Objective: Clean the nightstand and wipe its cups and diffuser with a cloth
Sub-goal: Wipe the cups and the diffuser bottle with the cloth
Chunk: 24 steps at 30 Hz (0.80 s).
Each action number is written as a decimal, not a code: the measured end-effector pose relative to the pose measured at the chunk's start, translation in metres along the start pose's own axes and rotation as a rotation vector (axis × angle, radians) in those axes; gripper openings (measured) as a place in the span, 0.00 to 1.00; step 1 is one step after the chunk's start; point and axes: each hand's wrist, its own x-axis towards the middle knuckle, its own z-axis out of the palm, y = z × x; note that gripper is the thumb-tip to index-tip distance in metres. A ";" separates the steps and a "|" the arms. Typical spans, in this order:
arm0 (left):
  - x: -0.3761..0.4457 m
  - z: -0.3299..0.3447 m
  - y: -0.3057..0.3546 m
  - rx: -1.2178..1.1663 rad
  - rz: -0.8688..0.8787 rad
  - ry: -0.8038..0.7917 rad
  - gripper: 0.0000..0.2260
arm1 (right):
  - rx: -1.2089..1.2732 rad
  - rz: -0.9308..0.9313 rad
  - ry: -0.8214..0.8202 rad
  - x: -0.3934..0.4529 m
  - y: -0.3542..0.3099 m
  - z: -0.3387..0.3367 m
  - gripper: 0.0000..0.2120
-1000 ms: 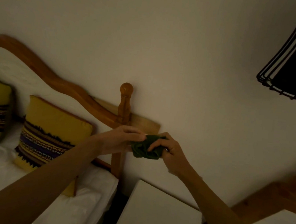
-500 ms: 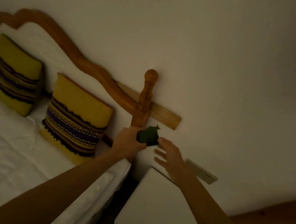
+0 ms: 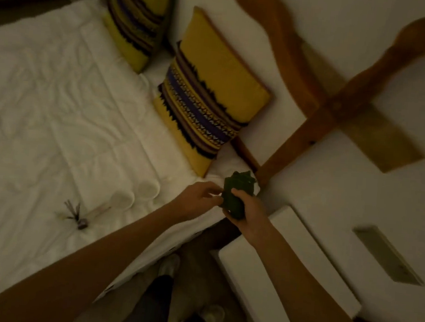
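Right hand (image 3: 247, 211) grips the green cloth (image 3: 237, 191), left hand (image 3: 200, 198) pinches its edge; 2 cups (image 3: 135, 192) and diffuser (image 3: 84, 213) lie on the bed (image 3: 44, 92).

no readable text, labels, brands, numbers, signs anywhere

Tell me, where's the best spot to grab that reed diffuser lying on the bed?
Probably the clear bottle body of the diffuser, taken from above with fingers across its width. It lies on its side on the white bedding, and the dark reeds fan out loosely at one end, so they would likely slip or pull free if gripped.
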 end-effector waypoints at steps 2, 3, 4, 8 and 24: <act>-0.001 -0.013 -0.038 -0.011 -0.124 0.029 0.14 | -0.039 0.006 -0.026 0.015 0.018 0.013 0.18; -0.003 -0.020 -0.059 -0.013 -0.192 0.022 0.13 | -0.058 0.017 -0.038 0.023 0.028 0.020 0.20; -0.004 -0.026 -0.079 -0.012 -0.258 0.012 0.13 | -0.073 0.022 -0.041 0.029 0.037 0.025 0.22; 0.009 -0.056 -0.149 0.122 -0.386 0.015 0.14 | -0.137 0.053 -0.043 0.058 0.062 0.043 0.22; 0.106 -0.051 -0.281 0.422 -0.401 0.147 0.43 | -0.376 0.112 0.011 0.167 0.119 0.059 0.37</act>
